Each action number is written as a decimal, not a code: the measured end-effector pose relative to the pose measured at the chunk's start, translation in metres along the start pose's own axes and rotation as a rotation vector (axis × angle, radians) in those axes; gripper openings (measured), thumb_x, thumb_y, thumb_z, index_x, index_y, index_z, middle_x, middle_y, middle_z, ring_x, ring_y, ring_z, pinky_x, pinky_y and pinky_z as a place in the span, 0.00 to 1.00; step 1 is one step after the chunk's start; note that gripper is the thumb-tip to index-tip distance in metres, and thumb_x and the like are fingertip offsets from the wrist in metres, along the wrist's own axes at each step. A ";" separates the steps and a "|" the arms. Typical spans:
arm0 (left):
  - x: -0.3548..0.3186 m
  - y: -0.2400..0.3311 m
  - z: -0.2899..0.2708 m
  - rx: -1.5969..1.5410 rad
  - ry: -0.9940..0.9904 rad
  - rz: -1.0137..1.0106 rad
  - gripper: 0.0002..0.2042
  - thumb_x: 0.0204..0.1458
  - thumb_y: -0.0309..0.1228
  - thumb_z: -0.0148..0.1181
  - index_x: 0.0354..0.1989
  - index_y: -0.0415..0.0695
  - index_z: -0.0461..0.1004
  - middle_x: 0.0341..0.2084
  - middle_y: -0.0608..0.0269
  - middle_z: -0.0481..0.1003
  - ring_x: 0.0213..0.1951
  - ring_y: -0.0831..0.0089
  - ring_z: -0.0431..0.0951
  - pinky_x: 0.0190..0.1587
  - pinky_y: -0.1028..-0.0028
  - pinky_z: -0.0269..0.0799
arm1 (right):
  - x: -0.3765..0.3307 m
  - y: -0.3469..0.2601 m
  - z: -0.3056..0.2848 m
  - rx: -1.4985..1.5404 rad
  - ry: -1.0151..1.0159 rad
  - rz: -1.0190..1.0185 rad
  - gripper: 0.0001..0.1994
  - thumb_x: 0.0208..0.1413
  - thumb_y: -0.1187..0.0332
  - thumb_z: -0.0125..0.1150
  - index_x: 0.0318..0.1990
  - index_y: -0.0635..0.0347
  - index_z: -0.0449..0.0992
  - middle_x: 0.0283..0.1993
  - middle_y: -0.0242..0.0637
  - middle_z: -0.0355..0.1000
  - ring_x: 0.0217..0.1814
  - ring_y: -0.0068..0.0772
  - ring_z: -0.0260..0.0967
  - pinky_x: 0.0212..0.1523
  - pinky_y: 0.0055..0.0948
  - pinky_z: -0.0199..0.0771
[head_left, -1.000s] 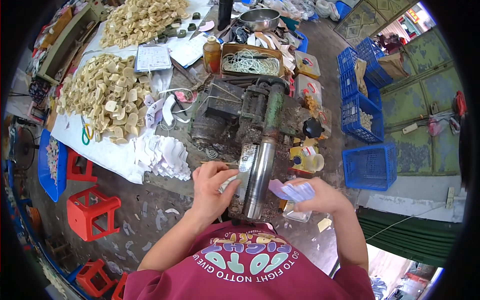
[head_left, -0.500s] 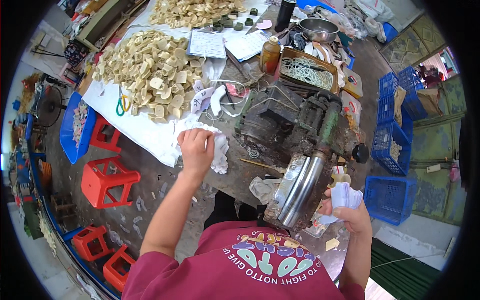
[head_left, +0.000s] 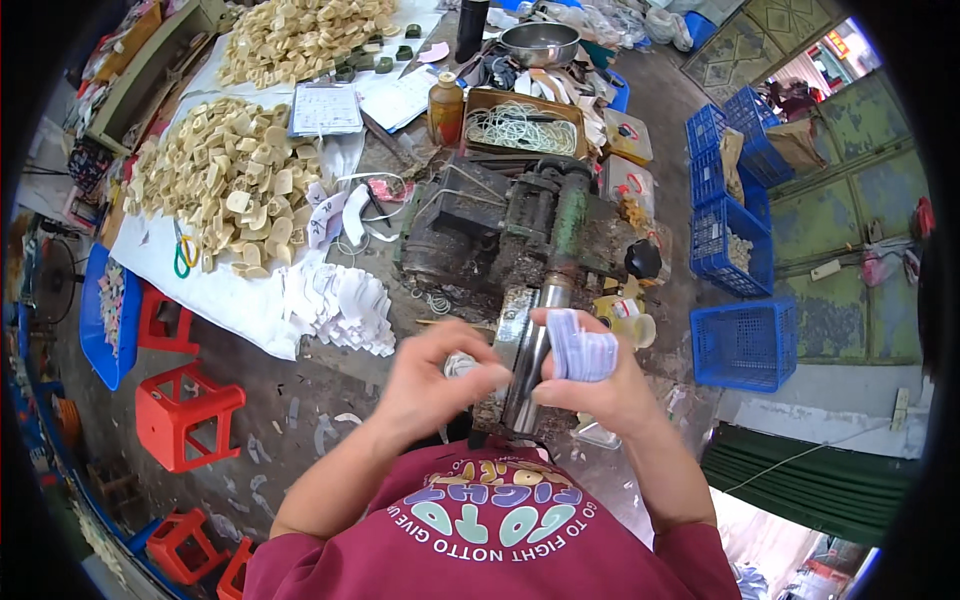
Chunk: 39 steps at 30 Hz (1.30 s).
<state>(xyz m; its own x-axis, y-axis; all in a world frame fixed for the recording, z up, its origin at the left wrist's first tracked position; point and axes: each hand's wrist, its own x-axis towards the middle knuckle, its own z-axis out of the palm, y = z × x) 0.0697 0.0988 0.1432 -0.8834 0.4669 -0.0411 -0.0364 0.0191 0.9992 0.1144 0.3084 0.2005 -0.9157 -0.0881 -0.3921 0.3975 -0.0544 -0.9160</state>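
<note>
Evidently mid-feed at frame centre: right hand clamps a stack of white slips; left hand pinches 1 slip beside the machine's steel roller, probably needing careful alignment.

The stack of pale lavender-white paper pieces is sitting upright and slightly fanned in the right hand, just right of the metal cylinder. A single white paper piece is lying pinched in the left hand, just left of that cylinder, near the person's chest.
</note>
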 end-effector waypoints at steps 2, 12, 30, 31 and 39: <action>0.006 0.023 0.017 -0.249 -0.155 -0.102 0.05 0.47 0.27 0.67 0.28 0.40 0.78 0.27 0.65 0.76 0.32 0.78 0.74 0.38 0.76 0.69 | -0.001 -0.004 0.010 0.024 -0.011 -0.015 0.38 0.35 0.76 0.74 0.59 0.64 0.65 0.37 0.27 0.72 0.37 0.16 0.69 0.38 0.17 0.68; 0.006 0.032 0.044 0.178 -0.033 0.213 0.06 0.51 0.27 0.58 0.29 0.36 0.75 0.24 0.63 0.77 0.30 0.80 0.75 0.34 0.75 0.69 | -0.013 0.012 -0.006 0.088 -0.020 -0.042 0.35 0.37 0.75 0.73 0.58 0.65 0.67 0.43 0.32 0.74 0.40 0.20 0.72 0.41 0.21 0.73; 0.004 -0.045 0.021 0.553 0.109 0.256 0.12 0.42 0.28 0.68 0.37 0.47 0.79 0.32 0.62 0.73 0.37 0.64 0.73 0.43 0.67 0.62 | -0.016 0.019 -0.086 -0.283 -0.239 0.396 0.29 0.38 0.72 0.69 0.54 0.66 0.72 0.40 0.36 0.77 0.41 0.22 0.72 0.44 0.24 0.71; 0.005 -0.048 0.025 0.577 0.102 0.269 0.12 0.42 0.29 0.68 0.37 0.47 0.79 0.32 0.63 0.72 0.37 0.64 0.73 0.43 0.67 0.62 | -0.011 0.023 -0.084 -0.284 -0.250 0.367 0.29 0.38 0.72 0.68 0.54 0.66 0.72 0.40 0.36 0.76 0.40 0.21 0.72 0.43 0.23 0.71; 0.007 -0.071 0.006 0.383 0.344 0.186 0.04 0.44 0.22 0.63 0.29 0.42 0.77 0.26 0.59 0.73 0.31 0.62 0.74 0.37 0.67 0.67 | -0.013 0.009 -0.077 0.008 -0.047 0.207 0.29 0.37 0.71 0.68 0.51 0.71 0.71 0.37 0.40 0.77 0.38 0.29 0.76 0.43 0.28 0.74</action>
<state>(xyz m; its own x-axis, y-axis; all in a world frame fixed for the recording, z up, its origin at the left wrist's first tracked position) 0.0690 0.1064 0.0720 -0.9628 0.1787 0.2026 0.2509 0.3142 0.9156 0.1250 0.3861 0.1905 -0.8108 -0.1448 -0.5671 0.5773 -0.0383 -0.8156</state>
